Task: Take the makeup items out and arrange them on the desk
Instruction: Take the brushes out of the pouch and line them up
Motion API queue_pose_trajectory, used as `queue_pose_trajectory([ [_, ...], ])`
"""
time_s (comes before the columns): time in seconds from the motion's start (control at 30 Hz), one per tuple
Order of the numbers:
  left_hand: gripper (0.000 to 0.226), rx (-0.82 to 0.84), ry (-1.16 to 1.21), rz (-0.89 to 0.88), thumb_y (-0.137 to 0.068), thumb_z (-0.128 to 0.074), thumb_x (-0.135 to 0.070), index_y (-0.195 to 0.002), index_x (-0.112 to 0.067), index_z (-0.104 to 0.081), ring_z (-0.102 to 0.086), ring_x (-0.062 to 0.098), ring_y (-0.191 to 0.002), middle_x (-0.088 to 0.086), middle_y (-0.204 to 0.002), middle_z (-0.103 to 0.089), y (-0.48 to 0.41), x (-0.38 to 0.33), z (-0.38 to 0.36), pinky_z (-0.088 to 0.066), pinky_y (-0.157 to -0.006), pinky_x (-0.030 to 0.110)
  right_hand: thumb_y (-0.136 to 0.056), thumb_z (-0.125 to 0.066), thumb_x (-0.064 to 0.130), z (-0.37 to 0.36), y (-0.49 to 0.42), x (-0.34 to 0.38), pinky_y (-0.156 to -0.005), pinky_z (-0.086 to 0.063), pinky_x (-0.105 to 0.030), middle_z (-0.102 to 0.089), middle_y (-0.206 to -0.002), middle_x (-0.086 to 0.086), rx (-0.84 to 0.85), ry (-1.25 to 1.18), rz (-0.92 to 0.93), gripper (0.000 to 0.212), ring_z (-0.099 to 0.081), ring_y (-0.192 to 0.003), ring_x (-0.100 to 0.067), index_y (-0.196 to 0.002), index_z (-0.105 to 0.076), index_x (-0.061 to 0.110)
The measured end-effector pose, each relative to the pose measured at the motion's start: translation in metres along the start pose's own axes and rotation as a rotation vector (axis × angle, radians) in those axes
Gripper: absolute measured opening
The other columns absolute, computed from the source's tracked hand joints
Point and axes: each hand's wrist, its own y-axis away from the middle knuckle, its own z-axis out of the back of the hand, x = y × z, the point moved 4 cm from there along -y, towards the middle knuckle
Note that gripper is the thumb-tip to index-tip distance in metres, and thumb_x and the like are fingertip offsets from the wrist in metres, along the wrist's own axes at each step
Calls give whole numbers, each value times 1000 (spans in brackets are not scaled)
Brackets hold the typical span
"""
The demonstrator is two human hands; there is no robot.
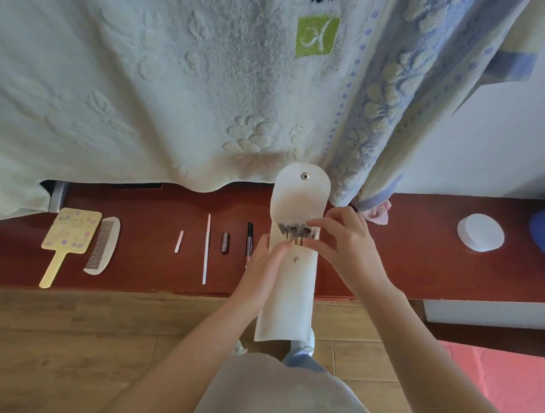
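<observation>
On desk [387,267]: mirror [72,230], comb [102,245], smaller items laid out. Brushes [296,230] not yet out of pouch [287,307]; left hand [262,268] grips pouch, right hand [344,240] pinches brushes.

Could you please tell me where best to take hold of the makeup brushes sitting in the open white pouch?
Pinch the gold ferrules just below the bristle heads, probably coming in through the pouch mouth. Only heads and ferrules show; the handles are sheathed, and the flap is folded back.

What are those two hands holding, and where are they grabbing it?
The white fabric snap-flap pouch, near its open mouth: the left hand grips its left edge, the right hand its right edge.
</observation>
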Motion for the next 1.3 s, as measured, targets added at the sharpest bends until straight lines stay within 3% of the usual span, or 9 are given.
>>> queue_pose_trajectory([
  [0.2, 31, 6, -77, -184, -96, -39, -48, -123, -34, -47, -64, 12, -93, -7, -102, -63, 0, -11, -5, -53, -74, 23, -72, -74, 40, -10, -5, -1, -64, -42, -17, -51, -92, 8, 152, -209, -234, 39, -49, -66, -3, -103, -60, 22],
  [0.3, 20, 52, -72, -182, -99, -34, -43, -111, -41, -49, -63, 18, -99, -3, -105, -63, -1, -7, -8, -54, -87, 36, -70, -76, 41, -15, -8, -7, -57, -36, -15, -46, -82, 9, 179, -224, -350, 38, -45, -65, -4, -94, -54, 20],
  [0.47, 11, 67, 19, -74, -97, -45, -35, -93, -37, -56, -61, 12, -88, -6, -92, -62, -4, -6, -6, -51, -86, 31, -76, -74, 24, -17, -13, -6, -46, -35, -13, -57, -80, -3, 208, -293, -356, 21, -44, -46, -6, -81, -55, 15],
  [0.57, 10, 115, -16, -44, -96, -46, -36, -90, -44, -43, -43, -12, -82, -25, -88, -44, -3, -18, -10, -39, -72, 2, -79, -72, 16, -15, -15, -7, -43, -34, -11, -57, -74, -1, 179, -409, -404, 16, -47, -41, 0, -78, -56, 19],
  [0.7, 35, 161, 7, -50, -75, -59, -48, -106, -32, -62, -66, 23, -98, 3, -102, -69, -5, -20, -15, -51, -91, 41, -79, -71, 12, -7, -23, -13, -41, -32, -10, -56, -70, 3, 146, -501, -452, 17, -44, -35, -3, -76, -57, 23],
  [0.8, 25, 163, -23, -77, -86, -55, -41, -109, -33, -63, -65, 24, -103, 5, -107, -69, -5, -17, -16, -49, -96, 49, -81, -69, 11, 1, -28, -17, -38, -32, -12, -59, -76, 1, 125, -560, -480, 15, -41, -32, -4, -80, -57, 20],
  [1.03, 20, 147, -15, -107, -95, -50, -32, -110, -30, -62, -65, 24, -102, 5, -105, -69, -6, -15, -16, -51, -92, 42, -79, -72, 10, -3, -26, -23, -40, -36, -15, -62, -76, -7, 384, -653, -572, 21, -43, -39, -12, -97, -63, 13],
  [1.2, 15, 142, 9, -67, -95, -50, -36, -100, -44, -61, -68, 14, -92, -7, -93, -71, -6, -4, -10, -56, -82, 34, -84, -66, 11, -5, -37, -20, -39, -38, -15, -62, -65, 0, 397, -565, -513, 9, -46, -35, -3, -77, -60, 12],
  [1.3, 14, 122, 13, -23, -95, -48, -39, -106, -42, -56, -70, 6, -79, -10, -86, -70, -5, 4, -2, -55, -65, 22, -82, -69, 13, -3, -54, -19, -54, -51, -21, -68, -73, 1, 308, -609, -526, 9, -59, -53, 0, -77, -64, 19],
])
